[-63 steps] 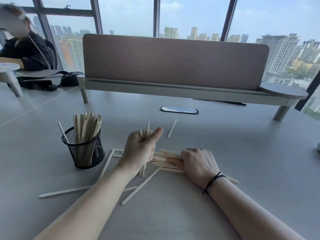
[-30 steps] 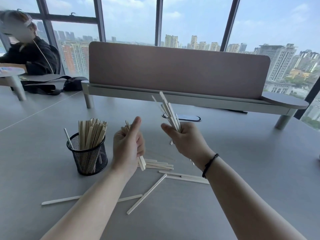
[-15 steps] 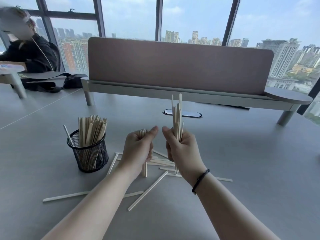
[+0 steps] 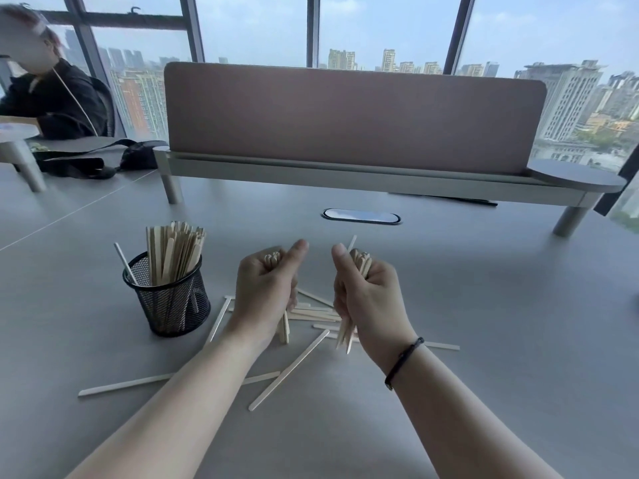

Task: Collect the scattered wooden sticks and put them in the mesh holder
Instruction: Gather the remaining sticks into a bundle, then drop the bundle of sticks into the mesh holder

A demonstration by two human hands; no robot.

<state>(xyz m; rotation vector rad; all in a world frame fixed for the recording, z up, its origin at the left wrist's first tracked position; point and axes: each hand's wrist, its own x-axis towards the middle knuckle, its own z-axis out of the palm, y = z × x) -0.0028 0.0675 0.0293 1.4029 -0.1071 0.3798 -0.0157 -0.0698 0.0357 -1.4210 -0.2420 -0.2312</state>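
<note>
Currently my left hand [image 4: 266, 288] and right hand [image 4: 366, 295] each grip one upright bundle of wooden sticks [image 4: 359, 262], fingers [image 4: 345, 305] wrapped tight. One mesh holder [image 4: 167, 299] stands left on the desk [image 4: 484, 323], crammed; roughly ten loose sticks [image 4: 287, 369] lie scattered beneath.

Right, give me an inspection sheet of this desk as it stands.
Surface: grey desk, flat, with an oval cable port.
Job's things: black mesh holder upright, packed with sticks; loose sticks lie scattered near the wrists.
Clutter: black bag on the neighbouring desk.
Grippers: left hand fisted around a stick bundle; right hand fisted around another bundle, both held upright.
Cables: a dark one under the raised shelf.
Surroundings: pink divider panel, windows onto a city, another person seated far left.
</note>
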